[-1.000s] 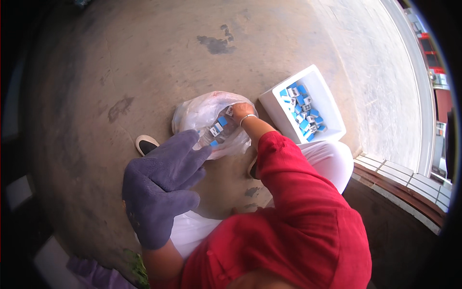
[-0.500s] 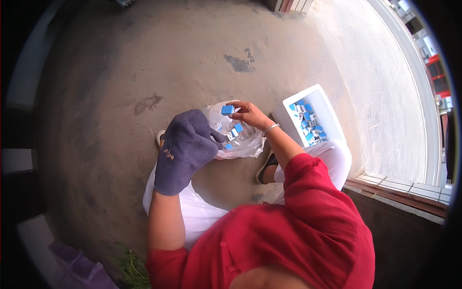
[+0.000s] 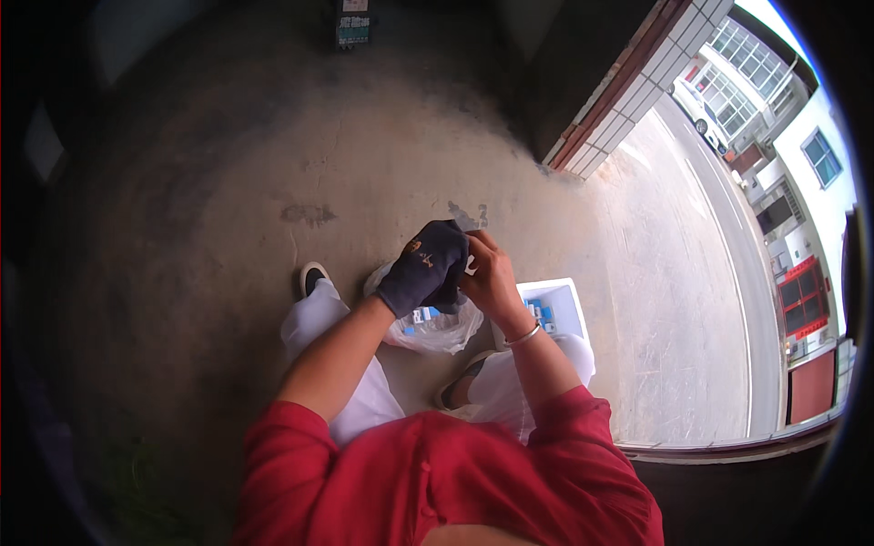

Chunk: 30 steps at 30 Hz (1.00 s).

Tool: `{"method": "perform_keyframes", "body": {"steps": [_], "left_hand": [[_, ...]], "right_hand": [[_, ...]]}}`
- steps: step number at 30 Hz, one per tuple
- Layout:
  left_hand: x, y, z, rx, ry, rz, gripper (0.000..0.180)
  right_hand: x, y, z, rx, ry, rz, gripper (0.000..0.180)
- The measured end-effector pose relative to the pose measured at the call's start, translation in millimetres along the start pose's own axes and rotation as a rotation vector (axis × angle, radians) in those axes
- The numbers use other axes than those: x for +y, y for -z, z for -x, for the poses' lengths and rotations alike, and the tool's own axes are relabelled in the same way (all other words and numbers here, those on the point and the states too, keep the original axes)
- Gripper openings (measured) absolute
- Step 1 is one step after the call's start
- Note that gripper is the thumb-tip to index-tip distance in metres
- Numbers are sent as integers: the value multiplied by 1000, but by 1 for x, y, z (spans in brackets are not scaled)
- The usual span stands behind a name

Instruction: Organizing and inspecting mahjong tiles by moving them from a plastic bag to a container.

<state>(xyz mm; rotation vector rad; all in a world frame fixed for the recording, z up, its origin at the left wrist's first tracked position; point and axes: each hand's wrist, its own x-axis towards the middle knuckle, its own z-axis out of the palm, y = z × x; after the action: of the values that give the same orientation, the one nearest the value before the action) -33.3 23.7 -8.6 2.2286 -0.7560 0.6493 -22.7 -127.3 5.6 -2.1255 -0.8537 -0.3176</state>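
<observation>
My left hand (image 3: 426,264) wears a dark purple-grey cloth mitt, curled with its back facing up. Pressed against the mitt's right side is my right hand (image 3: 492,280), bare with a silver bangle at the wrist, its fingers bent and closed. A speck of white shows between the hands, but what they hold is hidden. Below them a clear plastic bag (image 3: 451,335) lies on the floor, with small blue-and-white boxes (image 3: 424,315) inside. Beside my right wrist stands a white foam box (image 3: 572,314) containing several more blue-and-white pieces (image 3: 541,315).
My shoe (image 3: 314,276) stands left of the bag; the other is by my right knee. The concrete floor (image 3: 246,273) has dark stains. A tiled pillar (image 3: 610,118) rises at the far right, with a road (image 3: 728,255) and a parked white car (image 3: 701,114) outside.
My right hand, which held a blue-and-white box over the bag, has come against the mitt. Both hands are now higher above the bag. My view has tilted up and turned toward the street.
</observation>
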Motion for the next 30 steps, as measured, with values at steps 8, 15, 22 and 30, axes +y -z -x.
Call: {"method": "perform_keyframes", "body": {"steps": [8, 15, 22, 30], "left_hand": [[-16, -16, 14, 146, 111, -60, 28], [-3, 0, -12, 176, 248, 55, 15], [-25, -4, -27, 12, 112, -322, 22], [-23, 10, -64, 252, 322, 154, 44]], "right_hand": [[-3, 24, -17, -200, -19, 31, 33], [22, 20, -41, -141, 77, -149, 38], [47, 1, -37, -101, -37, -327, 43], [110, -10, -34, -309, -159, -105, 42]]}}
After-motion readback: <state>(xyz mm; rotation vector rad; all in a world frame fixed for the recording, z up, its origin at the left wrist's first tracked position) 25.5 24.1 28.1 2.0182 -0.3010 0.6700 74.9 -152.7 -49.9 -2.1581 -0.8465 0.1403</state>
